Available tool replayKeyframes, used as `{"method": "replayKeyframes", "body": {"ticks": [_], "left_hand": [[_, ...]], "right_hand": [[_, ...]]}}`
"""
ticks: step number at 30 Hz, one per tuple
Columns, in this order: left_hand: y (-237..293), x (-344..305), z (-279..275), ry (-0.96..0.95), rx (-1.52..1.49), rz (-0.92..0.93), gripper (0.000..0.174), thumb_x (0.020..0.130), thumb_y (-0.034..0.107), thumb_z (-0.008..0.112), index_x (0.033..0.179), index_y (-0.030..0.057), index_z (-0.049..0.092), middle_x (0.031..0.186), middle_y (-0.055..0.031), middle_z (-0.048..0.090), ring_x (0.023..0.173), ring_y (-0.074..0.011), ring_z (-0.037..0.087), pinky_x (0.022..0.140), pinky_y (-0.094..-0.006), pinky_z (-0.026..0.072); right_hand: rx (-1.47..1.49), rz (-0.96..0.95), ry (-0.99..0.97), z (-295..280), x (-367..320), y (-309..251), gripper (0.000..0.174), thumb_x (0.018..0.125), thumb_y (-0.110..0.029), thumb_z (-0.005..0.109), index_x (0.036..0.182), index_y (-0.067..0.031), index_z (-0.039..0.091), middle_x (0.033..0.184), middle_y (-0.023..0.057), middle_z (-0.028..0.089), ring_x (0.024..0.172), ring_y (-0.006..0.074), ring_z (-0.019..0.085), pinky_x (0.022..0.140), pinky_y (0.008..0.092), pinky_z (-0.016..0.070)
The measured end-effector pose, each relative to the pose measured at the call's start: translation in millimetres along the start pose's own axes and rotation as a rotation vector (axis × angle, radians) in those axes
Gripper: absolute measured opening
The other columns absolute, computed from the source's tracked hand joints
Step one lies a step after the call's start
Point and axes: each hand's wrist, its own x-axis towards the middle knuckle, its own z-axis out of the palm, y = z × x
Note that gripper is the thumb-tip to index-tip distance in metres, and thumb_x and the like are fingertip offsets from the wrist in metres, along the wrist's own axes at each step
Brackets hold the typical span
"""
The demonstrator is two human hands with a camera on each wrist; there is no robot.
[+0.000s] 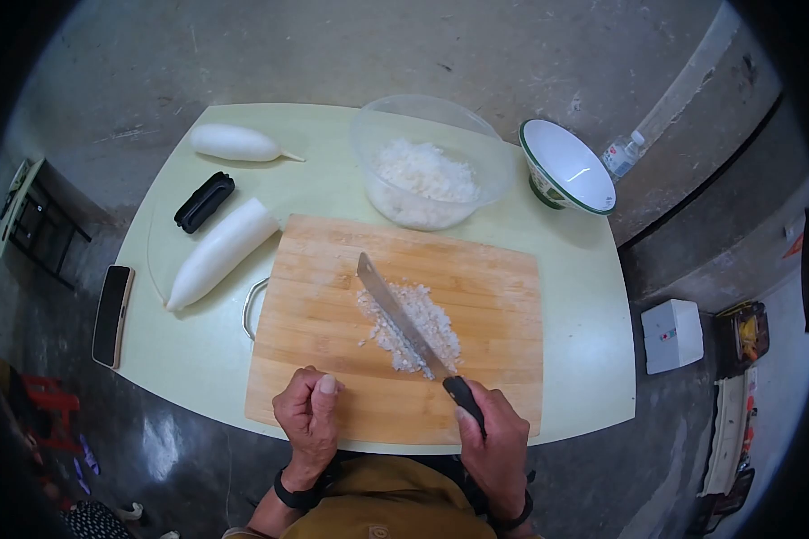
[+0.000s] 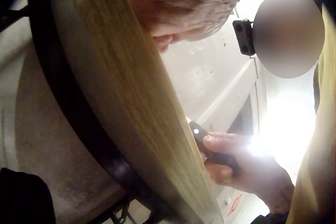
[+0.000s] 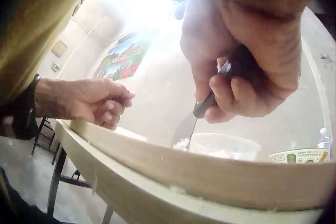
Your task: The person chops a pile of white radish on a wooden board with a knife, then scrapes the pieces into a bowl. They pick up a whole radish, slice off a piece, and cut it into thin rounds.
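Note:
My right hand (image 1: pixel 497 440) grips the black handle of a kitchen knife (image 1: pixel 395 314), whose blade lies across a pile of finely chopped white bits (image 1: pixel 434 321). In the right wrist view the fingers (image 3: pixel 242 94) wrap round that handle. The pile sits mid-way on a wooden cutting board (image 1: pixel 324 260). Near the board's front left edge is my left hand (image 1: pixel 310 415), its fingers curled in and its thumb on top, with nothing held. Behind the board, a clear plastic bowl (image 1: pixel 377 121) holds more chopped white pieces.
Two white radishes, one whole (image 1: pixel 234 142) and one cut at one end (image 1: pixel 223 254), lie at the left. Beside them are a black plastic holder (image 1: pixel 204 202) and a phone (image 1: pixel 113 316) at the table edge. A green-rimmed bowl (image 1: pixel 571 162) and a bottle (image 1: pixel 622 154) stand back right.

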Motion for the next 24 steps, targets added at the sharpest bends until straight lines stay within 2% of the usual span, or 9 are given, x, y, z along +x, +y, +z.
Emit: {"method": "replayKeyframes", "body": {"ticks": [8,10,13,16,19,24], "left_hand": [[1.8,0.9,0.3,0.002,0.002,-0.003,0.024,0.094,0.016,0.055,0.076,-0.0001,0.055,0.064,-0.0035,0.054,0.057,-0.0092,0.043,0.054,-0.0243,0.0344],[0.9,1.3,-0.4,-0.011,-0.036,0.004,0.024,0.094,0.016,0.056,0.076,-0.0002,0.055,0.064,-0.0039,0.055,0.058,-0.0094,0.043,0.054,-0.0243,0.0351],[0.0,0.5,-0.7,-0.008,-0.027,-0.007,0.024,0.094,0.015,0.056,0.076,-0.0002,0.055,0.065,-0.0040,0.055,0.058,-0.0094,0.044,0.055,-0.0243,0.0355],[0.8,0.8,-0.2,-0.005,-0.030,-0.003,0.023,0.094,0.016,0.056,0.076,-0.0001,0.055,0.064,-0.0042,0.055,0.058,-0.0095,0.044,0.055,-0.0242,0.0355],[-1.4,0.6,-2.9,-0.014,0.001,0.010,0.023,0.094,0.016,0.056,0.077,-0.0002,0.055,0.065,-0.0046,0.056,0.057,-0.0095,0.044,0.055,-0.0242,0.0357],[-0.5,1.5,-0.7,-0.009,-0.011,0.010,0.024,0.094,0.016,0.056,0.076,-0.0003,0.055,0.064,-0.0043,0.055,0.057,-0.0095,0.044,0.054,-0.0244,0.0352]], "right_hand": [[-0.070,0.045,-0.026,-2.9,2.5,-3.6,0.036,0.078,0.001,0.063,0.114,-0.0026,0.060,0.084,0.0146,0.062,0.071,0.0285,0.063,0.063,0.0339,0.0503],[-0.022,-0.016,0.024,-3.3,3.4,-0.8,0.035,0.078,0.002,0.063,0.113,-0.0025,0.061,0.085,0.0149,0.062,0.072,0.0288,0.063,0.064,0.0339,0.0504],[0.010,0.035,0.045,-2.6,4.6,-4.1,0.035,0.078,0.002,0.063,0.112,-0.0024,0.061,0.085,0.0151,0.062,0.073,0.0289,0.063,0.065,0.0343,0.0507],[-0.084,0.037,0.022,-3.4,4.9,0.6,0.034,0.078,0.001,0.063,0.112,-0.0023,0.061,0.085,0.0153,0.062,0.073,0.0296,0.063,0.065,0.0351,0.0506],[-0.006,0.031,0.079,-3.5,4.0,-0.4,0.034,0.078,0.001,0.063,0.112,-0.0021,0.061,0.084,0.0152,0.062,0.072,0.0300,0.062,0.065,0.0359,0.0503],[-0.089,0.025,0.077,-4.2,6.4,0.0,0.034,0.079,0.001,0.063,0.112,-0.0022,0.061,0.083,0.0151,0.062,0.071,0.0303,0.062,0.064,0.0363,0.0500]]}}
